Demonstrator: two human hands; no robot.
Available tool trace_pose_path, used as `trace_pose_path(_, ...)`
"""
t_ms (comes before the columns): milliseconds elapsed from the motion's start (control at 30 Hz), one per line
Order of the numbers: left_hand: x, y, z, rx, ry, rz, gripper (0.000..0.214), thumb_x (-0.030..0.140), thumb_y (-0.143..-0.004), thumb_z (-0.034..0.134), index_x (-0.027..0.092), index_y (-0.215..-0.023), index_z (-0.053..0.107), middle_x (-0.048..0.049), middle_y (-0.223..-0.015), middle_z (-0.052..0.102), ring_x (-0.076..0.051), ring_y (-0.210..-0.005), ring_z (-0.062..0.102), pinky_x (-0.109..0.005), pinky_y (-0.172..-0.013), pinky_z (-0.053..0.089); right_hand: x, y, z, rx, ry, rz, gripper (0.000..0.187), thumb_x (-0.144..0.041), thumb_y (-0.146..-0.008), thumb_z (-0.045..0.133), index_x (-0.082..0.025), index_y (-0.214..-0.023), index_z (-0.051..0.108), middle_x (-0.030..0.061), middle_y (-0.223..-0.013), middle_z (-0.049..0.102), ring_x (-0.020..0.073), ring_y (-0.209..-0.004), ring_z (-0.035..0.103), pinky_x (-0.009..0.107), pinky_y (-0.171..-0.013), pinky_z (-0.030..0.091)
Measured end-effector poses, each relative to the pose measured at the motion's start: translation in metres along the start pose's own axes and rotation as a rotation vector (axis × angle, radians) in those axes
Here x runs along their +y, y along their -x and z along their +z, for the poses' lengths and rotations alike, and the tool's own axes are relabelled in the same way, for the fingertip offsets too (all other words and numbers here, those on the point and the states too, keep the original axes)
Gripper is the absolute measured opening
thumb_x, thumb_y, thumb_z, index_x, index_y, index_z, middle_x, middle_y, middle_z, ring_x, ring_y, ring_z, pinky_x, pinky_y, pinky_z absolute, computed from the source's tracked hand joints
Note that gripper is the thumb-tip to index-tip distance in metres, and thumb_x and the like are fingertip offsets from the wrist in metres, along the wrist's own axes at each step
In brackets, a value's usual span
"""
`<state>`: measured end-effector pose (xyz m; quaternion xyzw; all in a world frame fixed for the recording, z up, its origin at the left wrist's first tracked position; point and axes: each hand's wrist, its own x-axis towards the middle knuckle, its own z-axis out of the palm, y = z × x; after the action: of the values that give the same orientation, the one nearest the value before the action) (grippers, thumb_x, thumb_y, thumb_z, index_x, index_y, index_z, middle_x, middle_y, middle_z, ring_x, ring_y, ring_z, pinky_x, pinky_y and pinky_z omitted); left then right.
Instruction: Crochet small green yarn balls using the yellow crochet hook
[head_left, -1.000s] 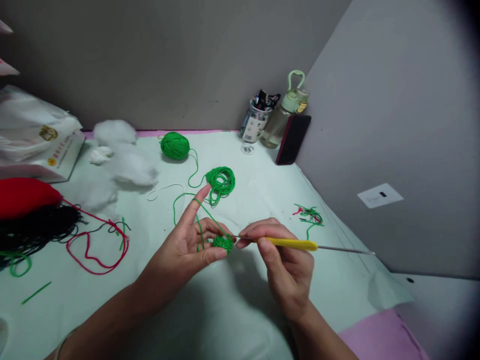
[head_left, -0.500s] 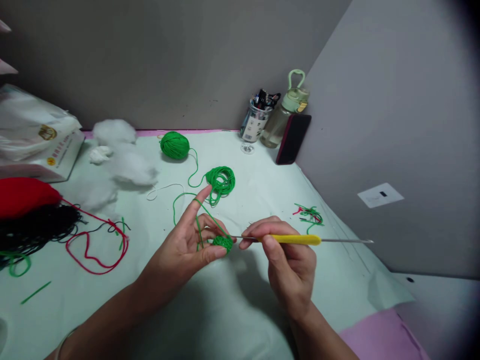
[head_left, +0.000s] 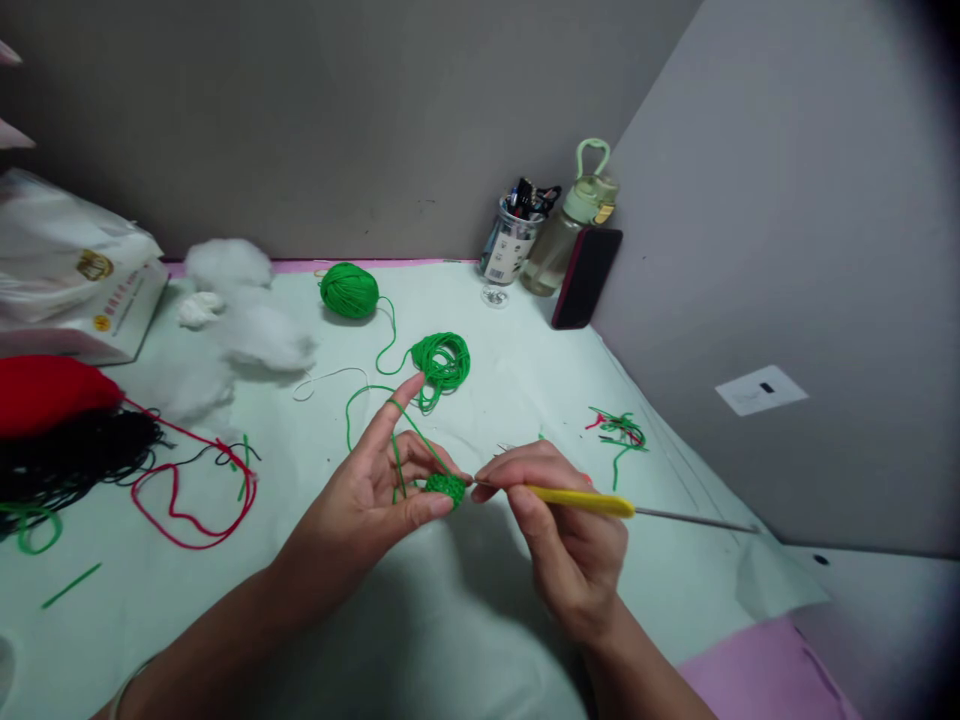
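My left hand (head_left: 375,490) pinches a small green crochet piece (head_left: 447,487) between thumb and fingers, with green yarn looped over the raised index finger. That strand runs back to a loose green coil (head_left: 441,362) and a green yarn ball (head_left: 349,290). My right hand (head_left: 566,520) is closed on a crochet hook with a yellow handle (head_left: 581,497). The hook's metal tip is at the green piece, and its shaft points right.
White stuffing (head_left: 240,310) and a white bag (head_left: 75,270) lie at the left. Red and black yarn (head_left: 90,440) spreads by the left edge. A pen cup (head_left: 511,240), a bottle (head_left: 570,225) and a dark phone (head_left: 585,278) stand in the back corner. Yarn scraps (head_left: 619,430) lie to the right.
The hook's rear end tipped up and then down again while its tip stayed at the green piece. My left hand has hardly moved.
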<state>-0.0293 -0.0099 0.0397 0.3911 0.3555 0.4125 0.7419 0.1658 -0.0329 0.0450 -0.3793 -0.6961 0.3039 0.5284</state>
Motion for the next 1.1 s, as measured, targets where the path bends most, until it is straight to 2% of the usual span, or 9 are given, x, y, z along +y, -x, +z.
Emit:
trace_pose_path(233,-0.0003,-0.0015,-0.0022,0.023,0.021,-0.014,0.115,0.022,-0.083,0.083,0.035,-0.165,0.004,-0.0005,-0.093,0.071,-0.018,-0.093,0.064,-0.034,-0.089,0.050,0.0012,0.0005,0.0061,-0.015,0.204,-0.206,0.027,0.000,-0.093,0.053,-0.014,-0.112,0.067,0.0091,-0.097,0.074,0.0175,-0.092,0.070,0.032,-0.078,0.058)
trace_pose_path(367,0.0011,-0.0013,-0.0038,0.046,0.037,-0.032,0.113,0.023,-0.082,0.085,0.036,-0.164,0.008,0.0004,-0.092,0.069,-0.016,-0.088,0.063,-0.029,-0.081,0.051,-0.0011,0.0035,0.0085,0.019,0.311,-0.248,0.029,0.000,-0.093,0.055,-0.015,-0.114,0.068,0.0112,-0.104,0.075,0.0173,-0.094,0.072,0.030,-0.078,0.060)
trace_pose_path(533,0.0012,-0.0028,-0.0038,0.037,0.078,-0.009,0.109,0.023,-0.083,0.084,0.033,-0.165,0.012,0.0000,-0.092,0.069,-0.014,-0.082,0.064,-0.026,-0.075,0.052,-0.0010,0.0042,0.0085,0.050,0.315,-0.227,0.032,-0.001,-0.093,0.054,-0.018,-0.116,0.067,0.0095,-0.104,0.075,0.0173,-0.096,0.072,0.031,-0.077,0.061)
trace_pose_path(700,0.0035,-0.0029,-0.0008,0.014,0.114,-0.010,0.105,0.020,-0.087,0.079,0.030,-0.165,0.009,-0.0007,-0.093,0.069,-0.017,-0.084,0.068,-0.030,-0.076,0.054,0.0004,0.0015,0.0079,0.123,0.155,-0.103,0.033,0.001,-0.094,0.051,-0.020,-0.113,0.069,0.0043,-0.098,0.074,0.0161,-0.092,0.070,0.033,-0.079,0.059)
trace_pose_path(833,0.0061,-0.0004,0.0027,0.043,0.125,-0.021,0.100,0.017,-0.088,0.076,0.029,-0.164,0.013,-0.0006,-0.093,0.068,-0.019,-0.089,0.069,-0.031,-0.078,0.055,0.0003,0.0002,0.0071,0.190,0.043,-0.040,0.031,-0.001,-0.096,0.050,-0.020,-0.110,0.070,0.0020,-0.093,0.074,0.0161,-0.086,0.071,0.034,-0.076,0.058)
trace_pose_path(1100,0.0023,-0.0024,-0.0010,0.023,0.092,-0.014,0.104,0.023,-0.086,0.080,0.030,-0.165,0.013,-0.0014,-0.094,0.068,-0.018,-0.084,0.068,-0.032,-0.077,0.054,-0.0006,0.0020,0.0070,0.108,0.024,-0.033,0.032,-0.002,-0.097,0.050,-0.020,-0.112,0.070,0.0020,-0.098,0.074,0.0156,-0.090,0.069,0.035,-0.079,0.057)
